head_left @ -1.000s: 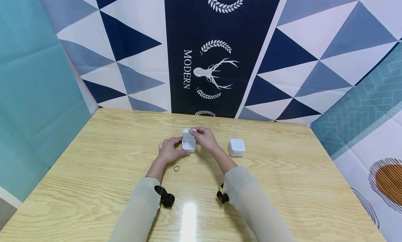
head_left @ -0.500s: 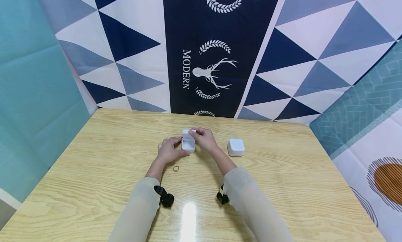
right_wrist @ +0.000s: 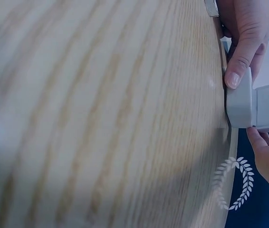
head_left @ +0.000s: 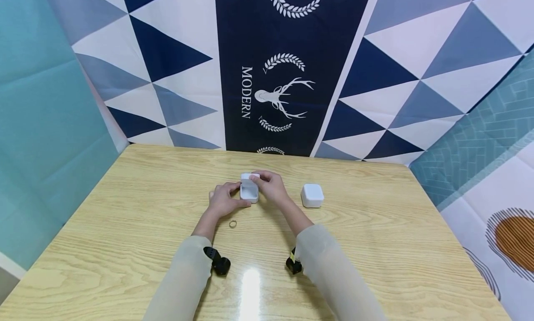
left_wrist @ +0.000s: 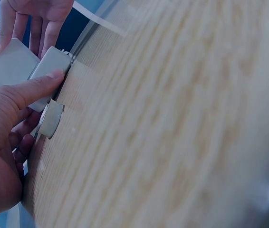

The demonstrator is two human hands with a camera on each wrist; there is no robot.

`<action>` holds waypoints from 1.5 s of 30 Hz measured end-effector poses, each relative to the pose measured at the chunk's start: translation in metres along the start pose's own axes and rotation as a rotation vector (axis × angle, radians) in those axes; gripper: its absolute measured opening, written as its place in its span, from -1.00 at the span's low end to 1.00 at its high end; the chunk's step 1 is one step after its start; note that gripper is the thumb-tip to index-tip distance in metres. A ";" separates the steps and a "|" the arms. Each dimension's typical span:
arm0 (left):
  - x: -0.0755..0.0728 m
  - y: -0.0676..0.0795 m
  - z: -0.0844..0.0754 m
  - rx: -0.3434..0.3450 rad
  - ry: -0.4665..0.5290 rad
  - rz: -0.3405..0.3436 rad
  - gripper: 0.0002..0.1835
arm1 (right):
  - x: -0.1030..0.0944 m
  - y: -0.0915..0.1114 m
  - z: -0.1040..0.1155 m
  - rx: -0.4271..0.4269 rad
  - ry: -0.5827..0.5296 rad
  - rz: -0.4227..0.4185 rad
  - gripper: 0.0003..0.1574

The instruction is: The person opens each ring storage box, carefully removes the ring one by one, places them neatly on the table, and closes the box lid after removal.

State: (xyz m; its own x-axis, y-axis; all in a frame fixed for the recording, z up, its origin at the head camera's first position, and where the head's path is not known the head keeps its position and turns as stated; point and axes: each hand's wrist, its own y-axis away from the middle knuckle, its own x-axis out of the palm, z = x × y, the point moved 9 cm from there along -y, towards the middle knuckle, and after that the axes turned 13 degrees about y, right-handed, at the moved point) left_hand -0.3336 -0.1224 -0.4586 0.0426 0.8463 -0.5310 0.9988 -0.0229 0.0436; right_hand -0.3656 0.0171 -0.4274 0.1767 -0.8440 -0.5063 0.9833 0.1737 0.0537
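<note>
A small white ring box (head_left: 249,194) stands on the table with its hinged lid (head_left: 246,179) raised. My left hand (head_left: 224,200) grips the base from the left, thumb along the front wall, as the right wrist view also shows at the box's side (right_wrist: 239,107). At the lid's right edge, my right hand (head_left: 272,186) pinches it between thumb and fingers. The part of the interior that shows is pale, with nothing seen in it. A thin gold-coloured ring (head_left: 232,224) lies on the wood nearer me, beside the left forearm; in the left wrist view the ring (left_wrist: 52,118) looks large.
A second white box (head_left: 312,195), closed and rounded at the corners, sits to the right of my right hand. The wooden table (head_left: 375,247) reaches back to a patterned cloth wall (head_left: 179,71). Black wrist cameras (head_left: 221,265) hang from both cuffs.
The raised lid has tipped slightly forward and down, and my right hand has moved with it. The left hand keeps its hold; the ring and second box stay put.
</note>
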 end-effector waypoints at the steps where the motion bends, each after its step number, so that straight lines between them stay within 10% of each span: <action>1: 0.000 0.000 0.000 0.001 0.003 0.000 -0.21 | 0.000 0.000 0.000 0.000 -0.006 0.002 -0.60; 45: 0.001 0.000 0.001 0.020 0.006 -0.003 -0.17 | -0.003 0.012 0.009 -0.015 -0.020 0.008 -0.58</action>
State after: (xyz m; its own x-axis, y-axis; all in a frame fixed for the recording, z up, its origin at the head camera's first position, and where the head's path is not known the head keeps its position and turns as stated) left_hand -0.3340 -0.1226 -0.4599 0.0395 0.8495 -0.5261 0.9992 -0.0312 0.0247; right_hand -0.3536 0.0176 -0.4174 0.1853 -0.8526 -0.4886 0.9812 0.1878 0.0444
